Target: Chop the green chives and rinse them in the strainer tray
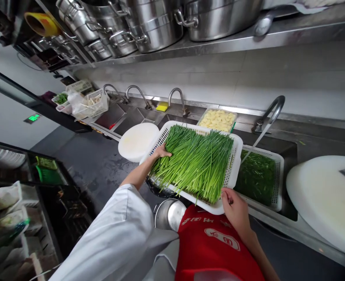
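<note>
Twice clamped on white basket [237,160], with left hand [160,151] and right hand [235,205]; between these, holding chives [194,160] lengthwise near-to-far, tips toward wall [201,84].

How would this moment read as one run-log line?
left hand: gripping white basket, left side | right hand: gripping near right corner | load: long green stalks | right faucet: running onto greens in sink

white lettering [201,221] on the red apron [213,262] and a green sign [32,118] on the wall [5,113] are unreadable.
</note>
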Motion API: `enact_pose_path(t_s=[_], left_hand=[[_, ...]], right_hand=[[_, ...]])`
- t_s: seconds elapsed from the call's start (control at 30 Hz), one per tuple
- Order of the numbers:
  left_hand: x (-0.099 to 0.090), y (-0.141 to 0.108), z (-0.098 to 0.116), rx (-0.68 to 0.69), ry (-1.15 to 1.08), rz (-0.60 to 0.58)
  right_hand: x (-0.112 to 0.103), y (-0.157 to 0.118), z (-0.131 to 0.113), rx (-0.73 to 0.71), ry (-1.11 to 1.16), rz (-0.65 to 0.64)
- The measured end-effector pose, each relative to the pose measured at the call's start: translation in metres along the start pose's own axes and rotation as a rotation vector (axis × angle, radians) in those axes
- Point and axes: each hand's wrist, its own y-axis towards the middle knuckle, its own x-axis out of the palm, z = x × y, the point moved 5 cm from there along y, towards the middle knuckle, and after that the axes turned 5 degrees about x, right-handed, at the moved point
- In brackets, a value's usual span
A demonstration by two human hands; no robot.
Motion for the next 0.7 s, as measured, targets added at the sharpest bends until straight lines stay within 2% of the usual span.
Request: enact_pose_path(t_s=[0.17, 0.3, 0.4, 0.53, 0.63, 0.7], left_hand=[[-0.012, -0.007, 0.018, 0.001, -0.299, -0.068], [-0.030, -0.018, 0.028, -0.060, -0.402, -0.098], [-0.049, -0.033, 0.038, -0.111, -0.478, -0.142], [-0.072, -0.052, 0.062, -0.102, -0.575, -0.128], [-0.074, -0.060, 0.083, -0.044, -0.638, -0.095], [-0.065, -0.060, 0.095, 0.002, -0.679, -0.047]], right_hand=[[-0.002, 0.018, 0.001, 0.028, 0.000, -0.114], [0.006, 0.047, -0.007, 0.059, 0.198, -0.262], [0.032, 0.074, -0.031, 0.082, 0.402, -0.426], [0.082, 0.109, -0.074, 0.163, 0.667, -0.695], [0.117, 0.131, -0.102, 0.305, 0.847, -0.884], [0.136, 0.143, -0.119, 0.396, 0.976, -1.010]])
